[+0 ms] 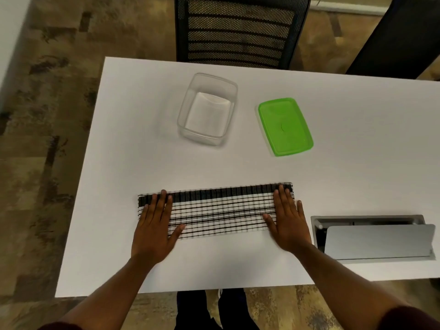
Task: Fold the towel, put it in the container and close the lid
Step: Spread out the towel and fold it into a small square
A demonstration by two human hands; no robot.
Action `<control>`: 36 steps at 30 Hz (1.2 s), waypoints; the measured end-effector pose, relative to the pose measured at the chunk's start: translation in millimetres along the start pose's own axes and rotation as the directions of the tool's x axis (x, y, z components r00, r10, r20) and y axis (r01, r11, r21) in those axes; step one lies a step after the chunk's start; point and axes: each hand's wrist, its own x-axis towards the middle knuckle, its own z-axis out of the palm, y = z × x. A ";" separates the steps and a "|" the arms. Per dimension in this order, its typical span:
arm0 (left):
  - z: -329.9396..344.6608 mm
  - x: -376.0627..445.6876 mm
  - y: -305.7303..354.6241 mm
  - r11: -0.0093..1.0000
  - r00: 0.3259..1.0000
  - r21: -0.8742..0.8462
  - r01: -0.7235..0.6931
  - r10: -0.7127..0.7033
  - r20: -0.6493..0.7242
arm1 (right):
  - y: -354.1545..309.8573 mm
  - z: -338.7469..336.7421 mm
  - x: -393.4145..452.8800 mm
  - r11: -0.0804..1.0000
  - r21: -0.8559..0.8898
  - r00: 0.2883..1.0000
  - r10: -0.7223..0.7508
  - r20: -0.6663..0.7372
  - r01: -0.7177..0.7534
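A black-and-white checked towel (219, 210) lies as a long, narrow folded strip on the white table (133, 144), near the front edge. My left hand (154, 225) rests flat on the strip's left end, fingers spread. My right hand (287, 220) rests flat on its right end, fingers spread. Neither hand grips anything. Farther back stands a clear plastic container (207, 109), with nothing inside. To its right the green lid (285, 126) lies flat on the table, apart from the container.
An open metal cable box (373, 236) with a raised grey flap is set into the table at the right. A black mesh chair (240, 32) stands behind the table's far edge. Patterned carpet (47, 115) lies to the left.
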 end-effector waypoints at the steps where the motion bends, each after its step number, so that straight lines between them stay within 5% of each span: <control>1: 0.5 -4.1 -0.1 1.000 1.000 0.002 -0.007 0.007 0.004 | 0.5 1.5 -5.2 1.000 -0.002 1.000 0.001 0.004 -0.001; 9: -4.1 -24.8 0.4 0.998 0.998 -0.051 -0.048 0.050 0.046 | -10.2 4.7 -40.6 0.998 0.027 0.997 0.058 0.052 -0.060; 13: -19.6 -25.4 1.6 0.991 0.999 -0.130 -0.025 0.021 -0.030 | -21.3 -14.2 -34.3 0.973 0.193 0.979 0.156 -0.131 -0.129; 15: -29.2 -30.3 4.4 0.971 0.980 -0.207 0.121 -0.150 -0.133 | -26.0 -26.0 -31.9 0.923 0.323 0.933 0.288 -0.215 -0.210; 17: -37.1 -34.9 7.2 0.862 0.885 -0.344 0.372 -0.441 -0.149 | -27.9 -33.7 -29.3 0.835 0.419 0.873 0.458 -0.170 -0.357; 20: -42.6 -41.4 6.2 0.606 0.701 -0.470 0.641 -0.713 0.037 | -19.6 -39.2 -30.1 0.676 0.467 0.777 0.628 0.040 -0.570; 29: -47.1 -38.4 -12.5 0.209 0.636 -0.714 0.668 -0.659 0.402 | -5.8 -41.1 -33.6 0.395 0.715 0.749 0.606 0.270 -0.577; 32: -48.3 -31.3 -15.5 0.194 0.644 -0.698 0.690 -0.604 0.469 | -4.1 -46.5 -31.4 0.303 0.769 0.758 0.560 0.335 -0.563; 36: -52.3 -31.4 -14.2 0.204 0.659 -0.718 0.666 -0.613 0.437 | -1.1 -56.1 -27.2 0.337 0.760 0.783 0.520 0.342 -0.555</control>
